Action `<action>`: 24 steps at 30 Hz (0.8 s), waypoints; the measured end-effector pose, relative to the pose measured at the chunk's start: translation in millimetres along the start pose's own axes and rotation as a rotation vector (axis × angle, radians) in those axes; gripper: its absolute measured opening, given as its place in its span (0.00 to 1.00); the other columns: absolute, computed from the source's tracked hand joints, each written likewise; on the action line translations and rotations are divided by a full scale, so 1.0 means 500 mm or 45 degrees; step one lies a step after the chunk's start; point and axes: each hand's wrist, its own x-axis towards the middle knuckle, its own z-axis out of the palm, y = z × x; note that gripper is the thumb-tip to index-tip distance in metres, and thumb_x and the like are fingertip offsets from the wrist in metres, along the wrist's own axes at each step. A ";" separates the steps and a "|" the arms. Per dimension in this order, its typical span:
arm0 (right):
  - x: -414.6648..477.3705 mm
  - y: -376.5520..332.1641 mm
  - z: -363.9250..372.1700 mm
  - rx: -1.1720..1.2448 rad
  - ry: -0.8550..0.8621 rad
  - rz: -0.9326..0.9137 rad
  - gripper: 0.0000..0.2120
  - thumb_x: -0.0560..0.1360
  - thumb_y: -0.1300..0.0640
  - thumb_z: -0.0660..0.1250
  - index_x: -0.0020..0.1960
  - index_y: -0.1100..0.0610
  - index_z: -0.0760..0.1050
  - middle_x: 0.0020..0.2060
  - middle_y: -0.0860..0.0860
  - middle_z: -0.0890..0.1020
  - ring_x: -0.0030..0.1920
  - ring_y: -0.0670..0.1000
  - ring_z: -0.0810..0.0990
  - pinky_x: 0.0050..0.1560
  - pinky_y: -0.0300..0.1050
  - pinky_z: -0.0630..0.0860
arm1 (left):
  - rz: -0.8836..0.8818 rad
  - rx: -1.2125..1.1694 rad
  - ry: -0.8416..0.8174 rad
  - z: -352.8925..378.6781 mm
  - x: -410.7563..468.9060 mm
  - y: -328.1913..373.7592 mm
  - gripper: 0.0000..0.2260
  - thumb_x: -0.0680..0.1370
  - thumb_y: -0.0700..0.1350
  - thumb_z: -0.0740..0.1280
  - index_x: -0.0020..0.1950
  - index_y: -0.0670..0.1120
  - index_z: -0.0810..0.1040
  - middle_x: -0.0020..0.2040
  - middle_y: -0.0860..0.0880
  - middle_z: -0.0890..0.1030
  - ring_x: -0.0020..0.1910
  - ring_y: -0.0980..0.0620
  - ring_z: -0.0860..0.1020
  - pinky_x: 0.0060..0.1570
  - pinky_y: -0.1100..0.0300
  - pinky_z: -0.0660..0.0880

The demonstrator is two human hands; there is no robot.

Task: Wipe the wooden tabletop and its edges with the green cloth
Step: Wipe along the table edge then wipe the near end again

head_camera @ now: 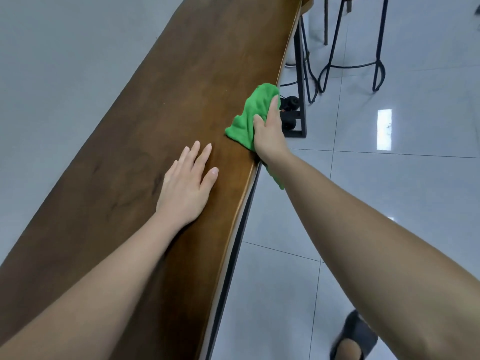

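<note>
A long dark wooden tabletop (145, 131) runs from the bottom left to the top middle. The green cloth (249, 118) lies bunched on its right edge, and a tail of it hangs below the edge under my wrist. My right hand (268, 131) grips the cloth against that edge, thumb on top and fingers wrapped over the side. My left hand (188, 185) rests flat on the tabletop nearer to me, palm down with fingers spread, holding nothing.
A black metal table leg (301, 81) stands beside the cloth, with dark objects low at its base. Black wire stool legs (374, 61) stand on the glossy grey tiled floor at the upper right. My dark-shoed foot (353, 339) shows at the bottom right.
</note>
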 end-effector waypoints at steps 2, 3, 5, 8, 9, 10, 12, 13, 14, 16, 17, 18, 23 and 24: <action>-0.074 0.016 0.024 0.009 0.012 -0.029 0.34 0.92 0.56 0.53 0.91 0.53 0.37 0.91 0.53 0.46 0.90 0.52 0.45 0.89 0.58 0.48 | 0.035 0.004 0.008 0.002 -0.051 -0.013 0.34 0.87 0.70 0.41 0.91 0.58 0.52 0.92 0.53 0.51 0.91 0.50 0.49 0.88 0.43 0.52; -0.111 0.024 0.036 0.015 0.018 -0.035 0.34 0.92 0.56 0.53 0.91 0.53 0.37 0.91 0.52 0.46 0.90 0.52 0.45 0.89 0.58 0.48 | 0.048 0.004 0.012 0.002 -0.075 -0.018 0.34 0.87 0.70 0.41 0.91 0.58 0.52 0.92 0.53 0.51 0.91 0.50 0.50 0.88 0.43 0.52; -0.187 0.039 0.059 0.039 0.022 -0.037 0.34 0.92 0.55 0.53 0.91 0.52 0.37 0.91 0.50 0.46 0.90 0.51 0.45 0.89 0.58 0.49 | 0.076 0.005 0.013 0.001 -0.125 -0.029 0.34 0.87 0.70 0.41 0.91 0.58 0.52 0.92 0.53 0.51 0.91 0.50 0.49 0.88 0.43 0.52; -0.305 0.060 0.096 0.071 0.034 -0.043 0.35 0.92 0.53 0.54 0.91 0.50 0.36 0.91 0.50 0.47 0.90 0.50 0.47 0.89 0.58 0.50 | 0.107 0.006 -0.001 0.005 -0.204 -0.051 0.35 0.86 0.72 0.40 0.91 0.59 0.51 0.92 0.54 0.51 0.91 0.51 0.49 0.87 0.44 0.52; -0.344 0.066 0.108 0.089 0.037 -0.039 0.35 0.92 0.53 0.54 0.90 0.49 0.36 0.91 0.49 0.48 0.89 0.50 0.48 0.88 0.58 0.51 | 0.116 0.001 -0.008 0.006 -0.228 -0.058 0.35 0.86 0.72 0.40 0.91 0.60 0.51 0.92 0.55 0.51 0.91 0.52 0.48 0.87 0.44 0.51; -0.383 0.072 0.121 0.107 0.038 -0.031 0.35 0.92 0.52 0.54 0.90 0.47 0.36 0.91 0.48 0.49 0.89 0.49 0.49 0.88 0.58 0.52 | 0.125 -0.003 -0.011 0.006 -0.253 -0.066 0.35 0.86 0.72 0.40 0.91 0.60 0.51 0.92 0.55 0.51 0.90 0.52 0.48 0.87 0.44 0.51; -0.460 0.086 0.148 0.146 0.033 -0.008 0.35 0.92 0.50 0.54 0.90 0.44 0.36 0.90 0.46 0.49 0.89 0.47 0.51 0.88 0.58 0.53 | 0.133 -0.005 -0.008 0.007 -0.301 -0.081 0.35 0.86 0.73 0.39 0.91 0.61 0.50 0.92 0.56 0.50 0.90 0.53 0.48 0.87 0.45 0.51; -0.498 0.093 0.160 0.163 0.026 0.001 0.34 0.92 0.50 0.54 0.90 0.43 0.37 0.90 0.45 0.49 0.89 0.46 0.50 0.88 0.57 0.53 | 0.131 -0.005 -0.006 0.007 -0.323 -0.088 0.35 0.86 0.72 0.39 0.91 0.61 0.50 0.92 0.56 0.50 0.90 0.53 0.48 0.88 0.45 0.51; -0.534 0.100 0.170 0.174 0.018 0.006 0.34 0.92 0.49 0.54 0.90 0.42 0.37 0.90 0.44 0.49 0.89 0.45 0.50 0.89 0.57 0.52 | 0.130 -0.005 -0.005 0.008 -0.345 -0.095 0.34 0.86 0.72 0.40 0.91 0.61 0.50 0.92 0.57 0.50 0.90 0.53 0.47 0.88 0.45 0.51; -0.604 0.114 0.190 0.187 0.015 0.013 0.34 0.92 0.49 0.54 0.90 0.40 0.38 0.90 0.42 0.50 0.88 0.42 0.50 0.89 0.53 0.52 | 0.130 -0.006 -0.005 0.008 -0.385 -0.107 0.34 0.86 0.72 0.40 0.91 0.61 0.50 0.92 0.57 0.50 0.90 0.54 0.47 0.88 0.46 0.51; -0.639 0.122 0.199 0.199 0.020 0.014 0.33 0.92 0.49 0.54 0.90 0.39 0.38 0.90 0.41 0.51 0.87 0.40 0.50 0.89 0.51 0.51 | 0.130 -0.003 -0.004 0.009 -0.403 -0.113 0.34 0.87 0.71 0.40 0.91 0.61 0.50 0.92 0.58 0.50 0.90 0.54 0.47 0.88 0.45 0.51; -0.673 0.129 0.209 0.211 0.028 0.013 0.33 0.92 0.48 0.55 0.90 0.38 0.39 0.89 0.39 0.51 0.87 0.37 0.50 0.88 0.48 0.51 | 0.130 -0.001 -0.004 0.010 -0.420 -0.118 0.33 0.87 0.71 0.40 0.91 0.62 0.50 0.91 0.58 0.49 0.90 0.55 0.46 0.88 0.45 0.51; -0.792 0.151 0.245 0.232 0.044 0.013 0.33 0.90 0.44 0.55 0.89 0.33 0.41 0.88 0.33 0.51 0.85 0.31 0.49 0.82 0.35 0.51 | 0.133 0.019 0.007 0.014 -0.475 -0.140 0.31 0.88 0.70 0.42 0.91 0.63 0.49 0.91 0.60 0.48 0.90 0.57 0.45 0.87 0.45 0.50; -0.795 0.151 0.245 0.230 0.040 0.012 0.33 0.90 0.44 0.55 0.89 0.34 0.41 0.88 0.33 0.52 0.84 0.31 0.49 0.81 0.32 0.51 | 0.129 0.018 0.009 0.014 -0.478 -0.141 0.31 0.88 0.70 0.42 0.91 0.63 0.49 0.91 0.60 0.48 0.90 0.57 0.45 0.87 0.45 0.50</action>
